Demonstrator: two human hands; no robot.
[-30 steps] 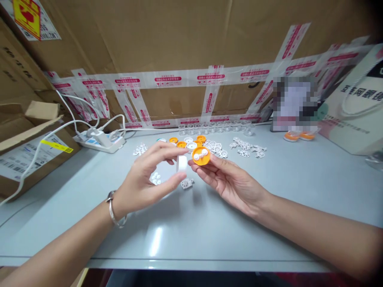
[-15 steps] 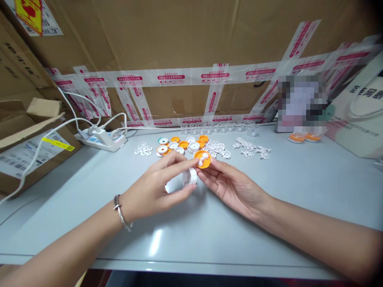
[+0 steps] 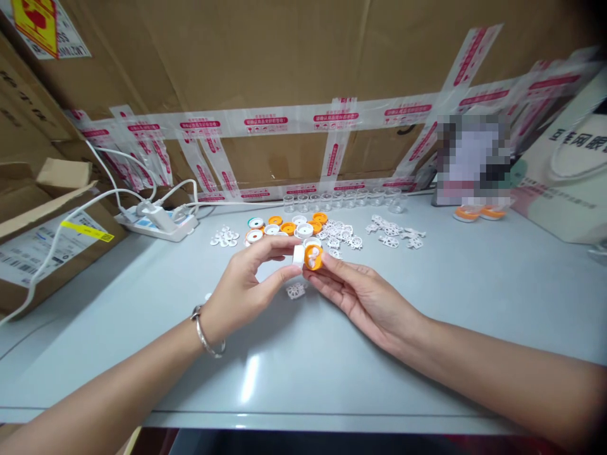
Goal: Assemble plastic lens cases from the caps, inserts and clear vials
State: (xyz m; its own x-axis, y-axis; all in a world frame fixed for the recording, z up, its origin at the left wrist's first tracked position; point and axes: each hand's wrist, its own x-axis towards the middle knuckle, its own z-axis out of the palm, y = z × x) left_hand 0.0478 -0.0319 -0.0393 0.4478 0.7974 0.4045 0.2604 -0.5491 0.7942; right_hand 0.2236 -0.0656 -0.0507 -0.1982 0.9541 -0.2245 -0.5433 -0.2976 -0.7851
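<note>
Between the thumb and fingers of my left hand (image 3: 253,278) is a white round cap (image 3: 298,255), seen edge-on. My right hand (image 3: 355,291) grips an orange round cap (image 3: 313,258) whose open side faces me, with small white gears inside it. The two caps are side by side, very close; whether they touch I cannot tell. On the table below them lies a white lattice piece (image 3: 296,291). Just behind the hands sits a group of orange and white round caps (image 3: 288,228).
White lattice pieces (image 3: 389,241) and small white parts (image 3: 224,236) lie on the grey table (image 3: 360,385). Clear cups (image 3: 326,202) line the cardboard at the back. A power strip (image 3: 164,227) and open box (image 3: 52,234) stand left; orange-based items (image 3: 466,213) are right.
The white cap in my left hand has risen and turned edge-on beside the orange cap. The orange cap has shifted slightly left. The lattice piece below now shows. The whole view has shifted slightly.
</note>
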